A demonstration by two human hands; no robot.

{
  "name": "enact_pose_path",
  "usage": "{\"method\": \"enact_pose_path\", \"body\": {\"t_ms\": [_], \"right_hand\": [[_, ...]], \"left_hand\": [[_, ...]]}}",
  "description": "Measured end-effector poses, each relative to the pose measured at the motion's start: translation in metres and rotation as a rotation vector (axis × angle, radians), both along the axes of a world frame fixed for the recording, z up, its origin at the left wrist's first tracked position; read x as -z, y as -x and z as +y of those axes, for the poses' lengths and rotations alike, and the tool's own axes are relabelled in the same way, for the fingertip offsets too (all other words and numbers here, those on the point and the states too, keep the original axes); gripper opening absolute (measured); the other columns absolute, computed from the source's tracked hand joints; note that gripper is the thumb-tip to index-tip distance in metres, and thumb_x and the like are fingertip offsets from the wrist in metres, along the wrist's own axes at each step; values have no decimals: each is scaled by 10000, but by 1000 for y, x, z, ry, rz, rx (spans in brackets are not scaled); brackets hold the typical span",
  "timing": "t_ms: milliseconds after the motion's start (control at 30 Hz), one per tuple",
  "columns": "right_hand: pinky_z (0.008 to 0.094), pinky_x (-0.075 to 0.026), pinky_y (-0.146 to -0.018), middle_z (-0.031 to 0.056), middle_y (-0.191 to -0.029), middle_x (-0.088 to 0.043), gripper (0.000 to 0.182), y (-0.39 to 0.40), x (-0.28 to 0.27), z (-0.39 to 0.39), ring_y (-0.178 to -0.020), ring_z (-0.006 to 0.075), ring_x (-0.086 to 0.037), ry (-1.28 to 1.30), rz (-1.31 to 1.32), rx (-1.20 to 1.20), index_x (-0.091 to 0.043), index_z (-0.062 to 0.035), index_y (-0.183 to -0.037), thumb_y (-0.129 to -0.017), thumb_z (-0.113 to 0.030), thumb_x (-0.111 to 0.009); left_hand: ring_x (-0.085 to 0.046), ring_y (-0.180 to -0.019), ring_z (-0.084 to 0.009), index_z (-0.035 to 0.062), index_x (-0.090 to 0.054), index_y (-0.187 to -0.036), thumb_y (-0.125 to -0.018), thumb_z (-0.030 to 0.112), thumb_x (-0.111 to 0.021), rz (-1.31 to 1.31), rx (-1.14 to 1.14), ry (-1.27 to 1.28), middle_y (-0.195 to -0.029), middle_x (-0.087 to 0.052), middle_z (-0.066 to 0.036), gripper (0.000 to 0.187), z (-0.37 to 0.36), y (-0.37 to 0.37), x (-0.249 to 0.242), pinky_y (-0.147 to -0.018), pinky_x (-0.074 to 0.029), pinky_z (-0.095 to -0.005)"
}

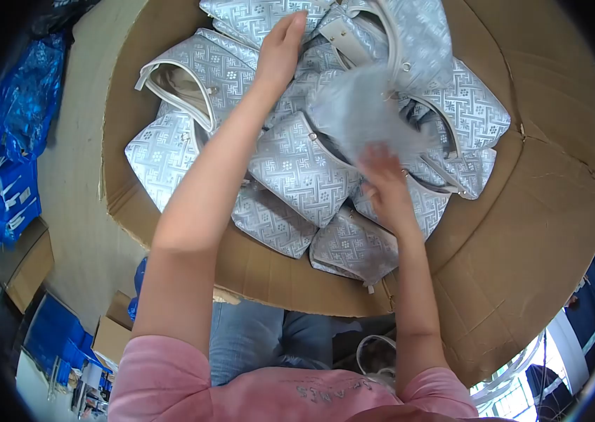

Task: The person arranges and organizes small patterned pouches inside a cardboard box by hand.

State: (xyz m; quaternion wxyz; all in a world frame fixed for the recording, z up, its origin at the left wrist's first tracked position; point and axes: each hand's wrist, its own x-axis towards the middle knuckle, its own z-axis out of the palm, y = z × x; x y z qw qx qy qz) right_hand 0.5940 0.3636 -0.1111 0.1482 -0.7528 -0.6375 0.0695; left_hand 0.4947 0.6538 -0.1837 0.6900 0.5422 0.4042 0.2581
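Observation:
Many silver-grey patterned handbags with pale handles lie heaped in a large cardboard box. My left hand [283, 53] reaches to the far side, its fingers closed at the edge of a handbag [248, 20] there. Over the middle of the heap, my right hand [386, 184] is smeared by motion, thumb apart from the fingers. Right at its fingertips is a blurred grey-blue handbag [364, 105]; whether the fingers grip it I cannot tell. Another handbag [420, 46] stands behind, its handle looped up. An open-topped handbag [185, 88] lies at the left, showing its beige lining.
The cardboard box [515, 232] surrounds the heap, with a wide flap at the right and its near edge against my body. Blue plastic bags [20, 119] lie on the floor at the left. A small carton [113, 330] stands below them.

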Motion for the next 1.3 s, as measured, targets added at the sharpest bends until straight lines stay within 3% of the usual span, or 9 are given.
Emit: {"method": "enact_pose_path", "body": {"t_ms": [133,233,367,533,833,933,1100,1200,1300], "right_hand": [[413,-340,-1083,170,-1370,-503,550,-33,6,43,-1277,336,-471,60,477,269,-484,-18,-1337,-843,-182,-661],[397,-389,-1034,182,-1302,-560,516,-57,11,139,-1235,323,-511,-447,-107,509,-547,-46,-1295,-827,-231,-661],[368,-426,-978,216,-1189,-622,453,-124,59,163,-1133,347,-582,-230,-317,554,-584,7,-1234,-826,-187,-617],[289,-476,-814,94,-1001,-674,331,-148,-28,140,-885,165,-620,-536,683,818,-631,45,-1150,-856,-9,-489],[324,-509,-879,148,-1110,-637,423,-86,-106,142,-981,226,-632,-1024,514,444,-597,68,-1192,-820,65,-396],[363,-477,-992,204,-1213,-603,492,-84,-94,139,-1105,273,-600,-806,-172,196,-609,94,-1159,-756,114,-327],[402,-532,-915,238,-1184,-595,475,-74,-77,133,-1067,341,-614,-837,665,496,-570,110,-1192,-775,88,-343],[405,-508,-953,245,-1206,-592,524,-78,-101,133,-1047,321,-630,-1023,676,490,-602,119,-1150,-708,123,-320],[405,-533,-917,256,-1175,-601,523,-81,-124,123,-1000,330,-647,-1128,573,281,-585,116,-1174,-724,112,-319]], "left_hand": [[-555,-1116,-392,-58,-501,-1269,-905,228,-591,-173,-59,-879,-1225,-539,-280,472,21,-61,41,-989,-431,-396],[-516,-1157,-425,-46,-469,-1306,-920,219,-547,114,-102,-751,-1289,-498,-284,474,-12,-86,47,-1017,-404,-406],[-532,-1135,-281,32,-414,-1384,-894,263,-605,170,-144,-717,-1261,-552,-179,575,-31,-73,74,-974,-415,-350],[-465,-1253,-349,-3,-295,-1439,-880,356,-605,81,89,37,-1336,-495,-229,733,-36,-42,74,-1035,-377,-372],[-399,-1305,-385,-4,-268,-1451,-865,369,-619,692,218,20,-1388,-417,-272,778,-37,-54,56,-1057,-352,-418],[-417,-1271,-419,16,-284,-1448,-871,383,-613,389,-35,-316,-1369,-435,-268,760,-39,-40,50,-1041,-365,-428],[-446,-1212,-450,32,-317,-1432,-860,339,-639,188,-135,-537,-1297,-470,-283,725,1,-79,-29,-1010,-389,-439],[-479,-1216,-414,-6,-386,-1385,-909,177,-536,733,76,-500,-1375,-434,-274,531,13,-112,-58,-1050,-373,-403],[-487,-1221,-394,19,-389,-1395,-912,160,-519,57,-16,-462,-1375,-433,-282,520,36,-126,16,-1042,-381,-406]]}}
